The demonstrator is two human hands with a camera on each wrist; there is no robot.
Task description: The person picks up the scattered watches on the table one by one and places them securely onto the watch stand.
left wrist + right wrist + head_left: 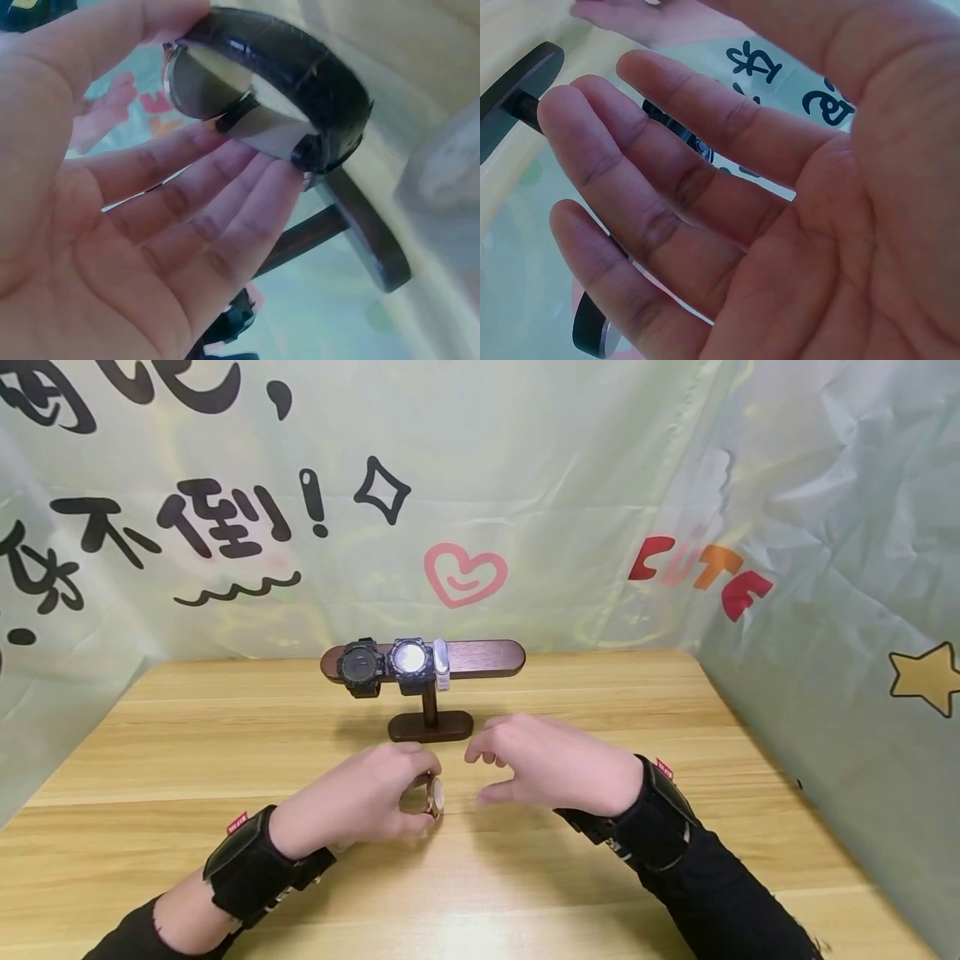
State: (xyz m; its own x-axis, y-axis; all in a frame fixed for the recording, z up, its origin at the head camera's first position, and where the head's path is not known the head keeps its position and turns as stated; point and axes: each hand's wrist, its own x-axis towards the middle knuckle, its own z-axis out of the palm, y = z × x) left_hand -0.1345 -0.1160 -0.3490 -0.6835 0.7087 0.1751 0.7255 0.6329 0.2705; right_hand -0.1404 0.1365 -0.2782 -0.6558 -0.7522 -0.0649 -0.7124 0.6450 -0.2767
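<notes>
A wristwatch with a gold-toned case (436, 797) is pinched between the thumb and fingers of my left hand (367, 793), over the table in front of the stand. Its dark leather strap (296, 64) curves into a closed loop in the left wrist view. To the right of the watch, my right hand (558, 766) hovers with fingers loosely bent and nothing in it. The right palm (780, 247) shows bare. Behind both hands stands a dark wooden watch stand (487, 658). A black watch (361, 667), a bright-faced watch (410, 657) and a slim pale band (442, 665) sit on its bar.
The stand's oval base (405, 727) rests on the light wooden table (187, 760), close beyond the fingertips. A printed cloth (570, 460) hangs behind the table and along its right side.
</notes>
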